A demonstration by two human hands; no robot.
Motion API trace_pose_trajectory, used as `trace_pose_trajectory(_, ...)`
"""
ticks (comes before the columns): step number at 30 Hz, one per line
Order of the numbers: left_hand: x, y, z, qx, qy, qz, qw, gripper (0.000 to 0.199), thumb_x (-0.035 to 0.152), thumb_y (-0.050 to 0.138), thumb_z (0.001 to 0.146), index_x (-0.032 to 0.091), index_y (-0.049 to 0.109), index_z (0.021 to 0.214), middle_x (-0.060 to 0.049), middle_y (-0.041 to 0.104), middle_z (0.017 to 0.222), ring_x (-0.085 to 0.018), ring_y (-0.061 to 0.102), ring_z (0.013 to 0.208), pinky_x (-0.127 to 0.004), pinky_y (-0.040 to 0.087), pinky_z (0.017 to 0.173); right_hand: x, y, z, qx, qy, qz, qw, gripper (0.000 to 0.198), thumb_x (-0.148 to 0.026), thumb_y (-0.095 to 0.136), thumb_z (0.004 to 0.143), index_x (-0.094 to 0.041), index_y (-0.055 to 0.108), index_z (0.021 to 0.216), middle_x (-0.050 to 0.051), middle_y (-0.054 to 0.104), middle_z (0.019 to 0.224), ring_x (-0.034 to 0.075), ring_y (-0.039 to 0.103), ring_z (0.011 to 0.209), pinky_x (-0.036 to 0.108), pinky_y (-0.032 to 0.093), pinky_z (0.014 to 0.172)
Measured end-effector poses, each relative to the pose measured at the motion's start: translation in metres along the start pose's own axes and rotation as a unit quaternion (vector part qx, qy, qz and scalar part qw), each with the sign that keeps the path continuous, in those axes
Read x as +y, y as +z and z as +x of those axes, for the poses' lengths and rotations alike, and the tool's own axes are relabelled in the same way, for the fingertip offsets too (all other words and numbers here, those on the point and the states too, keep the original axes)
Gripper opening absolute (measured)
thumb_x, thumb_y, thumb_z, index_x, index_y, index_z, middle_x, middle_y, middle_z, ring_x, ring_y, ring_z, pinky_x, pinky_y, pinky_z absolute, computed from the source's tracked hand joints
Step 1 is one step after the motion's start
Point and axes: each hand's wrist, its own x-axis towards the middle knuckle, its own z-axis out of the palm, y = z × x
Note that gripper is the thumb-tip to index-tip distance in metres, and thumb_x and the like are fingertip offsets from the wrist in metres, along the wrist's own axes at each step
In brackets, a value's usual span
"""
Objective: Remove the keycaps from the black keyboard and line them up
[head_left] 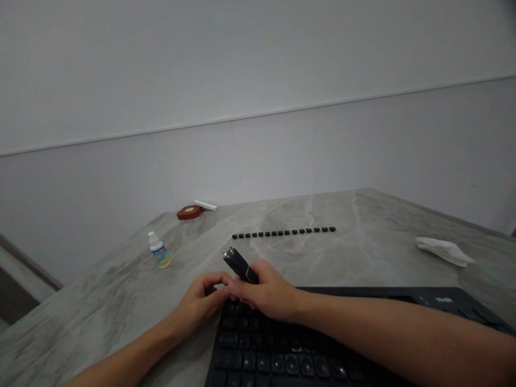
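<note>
My right hand is wrapped round a thick black pen-like tool, whose upper end with small metallic tips points up and left. The tool's lower end is hidden by my fingers, above the far left corner of a black keyboard. At that same corner my left hand has its thumb and index finger brought together, touching the right fingertips. Whatever those left fingers pinch is hidden. Beyond both hands, several small black keycaps lie in a straight row on the table.
A small white bottle with a blue and yellow label stands on the marbled table at left. Farther back are a reddish-brown case and a white strip. A folded white tissue or cloth lies at right. A wall rises behind.
</note>
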Motion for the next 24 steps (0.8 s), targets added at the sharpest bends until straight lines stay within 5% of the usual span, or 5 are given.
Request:
trace_pose_trajectory(7,-0.003,-0.004,0.008,-0.009,-0.027,0.003,1.0,0.041,0.053,0.065,0.075,0.015,0.053,0.069,0.005,0.038,0.052,-0.005,0.024,0.043,-0.02,0.015,0.041,0.006,-0.004,-0.013,-0.009,-0.086,-0.054,0.995,0.032,-0.034,0.057,0.086,-0.017,0.048,0.06,-0.006,0.039,0.053,0.008,0.036,0.051,0.024,0.028,0.05)
trace_pose_trajectory(12,-0.001,-0.005,0.002,0.052,0.041,0.027,0.997,0.04,0.052,0.062,0.079,0.014,0.054,0.067,0.002,0.044,0.061,-0.006,0.031,0.047,-0.021,0.022,0.043,-0.001,-0.005,-0.016,0.072,-0.162,-0.138,0.974,0.006,-0.022,0.058,0.081,-0.019,0.062,0.079,-0.001,0.054,0.073,0.013,0.05,0.07,0.027,0.041,0.067)
trace_pose_trajectory(15,0.0,-0.008,0.001,0.07,0.091,0.058,0.992,0.037,0.046,0.059,0.082,0.015,0.053,0.064,0.001,0.045,0.062,-0.01,0.039,0.054,-0.022,0.03,0.05,0.001,-0.004,-0.016,0.089,-0.158,-0.179,0.967,0.021,-0.014,0.058,0.074,-0.02,0.062,0.094,0.001,0.059,0.083,0.015,0.055,0.078,0.028,0.044,0.072)
trace_pose_trajectory(20,-0.002,-0.019,0.002,0.007,0.168,0.168,0.971,0.032,0.037,0.054,0.086,0.016,0.048,0.062,0.001,0.044,0.062,-0.012,0.041,0.059,-0.024,0.03,0.055,0.01,-0.002,-0.016,0.024,-0.127,-0.267,0.955,0.041,-0.006,0.057,0.067,-0.02,0.057,0.106,-0.001,0.063,0.078,0.014,0.056,0.066,0.025,0.042,0.063)
trace_pose_trajectory(24,0.001,-0.021,0.001,-0.052,0.185,0.219,0.957,0.028,0.031,0.051,0.086,0.016,0.049,0.062,0.0,0.046,0.061,-0.011,0.04,0.056,-0.025,0.028,0.054,0.014,-0.004,-0.017,-0.004,-0.169,-0.364,0.916,0.033,-0.008,0.058,0.066,-0.018,0.063,0.097,0.004,0.068,0.082,0.018,0.061,0.073,0.032,0.045,0.073)
